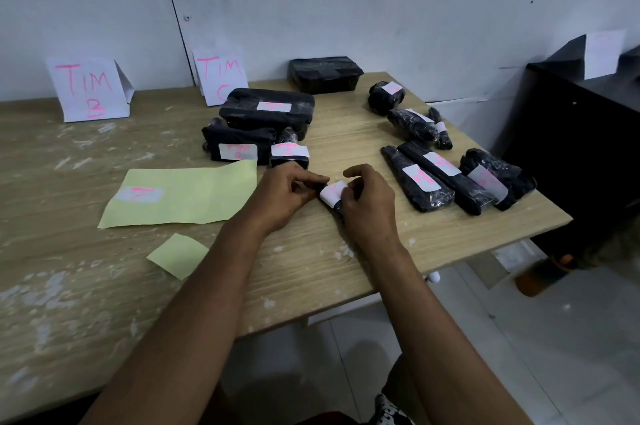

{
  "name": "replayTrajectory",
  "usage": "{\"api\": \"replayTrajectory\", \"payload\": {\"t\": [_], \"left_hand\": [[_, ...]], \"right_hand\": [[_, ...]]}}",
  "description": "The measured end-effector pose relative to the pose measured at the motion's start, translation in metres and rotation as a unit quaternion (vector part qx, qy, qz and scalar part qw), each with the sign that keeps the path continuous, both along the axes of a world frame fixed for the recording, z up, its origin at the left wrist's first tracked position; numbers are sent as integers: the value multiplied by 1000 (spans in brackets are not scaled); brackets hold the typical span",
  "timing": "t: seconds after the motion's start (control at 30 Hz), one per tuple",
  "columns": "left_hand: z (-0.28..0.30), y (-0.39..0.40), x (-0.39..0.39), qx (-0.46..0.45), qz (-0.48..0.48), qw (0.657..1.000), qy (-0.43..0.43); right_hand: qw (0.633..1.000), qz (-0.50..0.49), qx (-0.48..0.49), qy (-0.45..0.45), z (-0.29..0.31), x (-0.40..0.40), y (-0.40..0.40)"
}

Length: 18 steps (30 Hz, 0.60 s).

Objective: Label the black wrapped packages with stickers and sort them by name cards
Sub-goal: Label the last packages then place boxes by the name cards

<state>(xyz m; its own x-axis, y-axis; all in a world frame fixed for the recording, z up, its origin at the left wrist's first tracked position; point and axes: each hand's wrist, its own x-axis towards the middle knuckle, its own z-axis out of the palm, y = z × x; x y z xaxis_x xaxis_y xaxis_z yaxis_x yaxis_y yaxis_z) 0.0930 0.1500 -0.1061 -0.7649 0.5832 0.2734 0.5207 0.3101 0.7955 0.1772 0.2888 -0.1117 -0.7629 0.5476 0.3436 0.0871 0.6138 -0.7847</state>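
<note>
My left hand [289, 189] and my right hand [369, 198] both hold a small black wrapped package [337, 206] at the table's middle, pressing a white sticker [333, 192] round it. Most of the package is hidden by my fingers. Two name cards lean on the wall: "TIM B" [88, 89] and "TIM C" [221, 76]. In front of "TIM C" lie three labelled black packages [266, 109]. A yellow sticker backing sheet [187, 198] with one white sticker [138, 193] lies left of my hands.
Several labelled black packages [446, 179] lie at the right end of the wooden table [52, 286], near its edge. One unlabelled black box [325, 73] sits by the wall. A yellow backing scrap [178, 255] lies near me. A dark cabinet [585, 134] stands to the right.
</note>
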Motion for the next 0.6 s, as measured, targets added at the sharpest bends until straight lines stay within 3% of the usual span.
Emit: {"api": "replayTrajectory", "payload": {"t": [0.27, 0.6], "left_hand": [[3, 4, 6, -1, 44, 999, -30], [2, 9, 10, -14, 94, 995, 3]], "right_hand": [[999, 13, -46, 23, 1, 2, -1], [988, 26, -143, 57, 8, 9, -2]]}}
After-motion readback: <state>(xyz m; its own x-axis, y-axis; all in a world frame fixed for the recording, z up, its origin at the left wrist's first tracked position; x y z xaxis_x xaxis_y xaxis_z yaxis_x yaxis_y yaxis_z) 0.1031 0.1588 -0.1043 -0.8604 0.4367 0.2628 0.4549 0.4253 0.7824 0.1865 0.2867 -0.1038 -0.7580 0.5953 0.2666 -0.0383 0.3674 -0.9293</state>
